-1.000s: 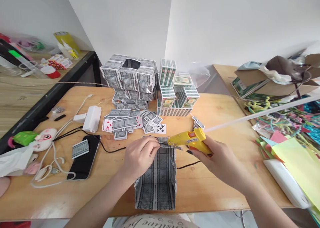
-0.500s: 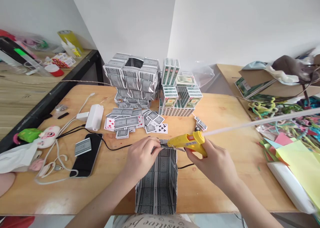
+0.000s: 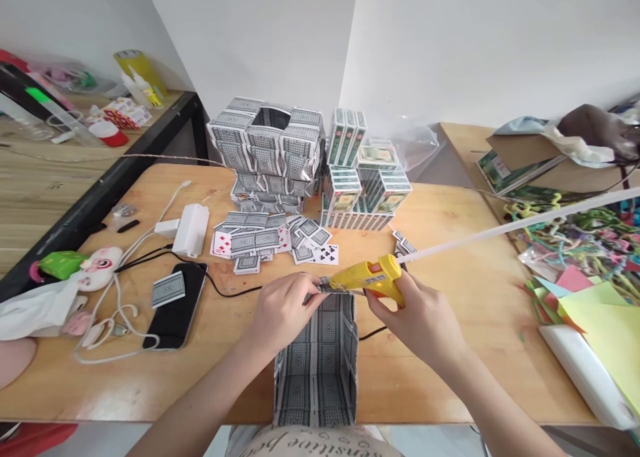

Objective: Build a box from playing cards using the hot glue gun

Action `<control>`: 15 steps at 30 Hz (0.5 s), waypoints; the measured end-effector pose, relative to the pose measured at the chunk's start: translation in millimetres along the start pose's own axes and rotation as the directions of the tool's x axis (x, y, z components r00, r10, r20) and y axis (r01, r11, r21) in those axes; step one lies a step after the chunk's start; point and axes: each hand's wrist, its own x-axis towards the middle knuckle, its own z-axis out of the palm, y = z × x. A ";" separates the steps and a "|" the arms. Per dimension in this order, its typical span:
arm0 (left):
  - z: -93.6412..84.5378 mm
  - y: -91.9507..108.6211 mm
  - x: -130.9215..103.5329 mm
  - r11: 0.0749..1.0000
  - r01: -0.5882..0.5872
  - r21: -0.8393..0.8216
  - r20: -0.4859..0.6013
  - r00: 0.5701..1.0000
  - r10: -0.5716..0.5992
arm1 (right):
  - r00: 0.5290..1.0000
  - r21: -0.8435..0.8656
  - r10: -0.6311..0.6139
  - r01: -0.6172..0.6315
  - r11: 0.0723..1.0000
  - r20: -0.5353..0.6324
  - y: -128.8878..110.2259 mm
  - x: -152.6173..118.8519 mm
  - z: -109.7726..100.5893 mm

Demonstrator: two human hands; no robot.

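Note:
My right hand point(image 3: 417, 310) is closed round a yellow glue gun point(image 3: 367, 277), with a long whitish glue stick point(image 3: 480, 237) poking out of its back end. The gun's nozzle points left, close to the fingers of my left hand point(image 3: 290, 305). Those fingers pinch a grey-backed playing card point(image 3: 325, 285) at the far edge of an open box point(image 3: 320, 363) built of playing cards. The box stands at the table's front edge, against my body. Where the nozzle meets the card, I cannot make out any glue.
Behind lie loose playing cards point(image 3: 255, 240), a larger card structure point(image 3: 270, 143) and stacked card packs point(image 3: 357, 197). A phone point(image 3: 177, 317), a white adapter point(image 3: 191, 230) and cables are on the left. Coloured paper point(image 3: 600, 310) and pipe cleaners point(image 3: 565, 237) crowd the right.
The glue gun has shifted slightly left along the card, its nozzle now nearer my left fingers. My left hand keeps its pinch. The whole view has tilted a little.

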 end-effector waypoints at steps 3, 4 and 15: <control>0.0 0.7 0.1 1.000 -0.006 -0.006 -0.006 1.000 0.006 | 1.000 -0.010 -0.013 0.013 1.000 -0.011 -2.0 1.4 -0.7; 0.0 0.9 0.2 1.000 -0.008 -0.006 -0.008 1.000 0.008 | 0.999 -0.026 -0.025 0.024 0.999 -0.031 -2.3 1.6 -0.5; 0.3 1.8 -0.3 1.000 -0.007 0.002 0.001 1.000 0.007 | 0.989 -0.124 -0.133 0.125 0.984 -0.062 1.5 -0.3 3.6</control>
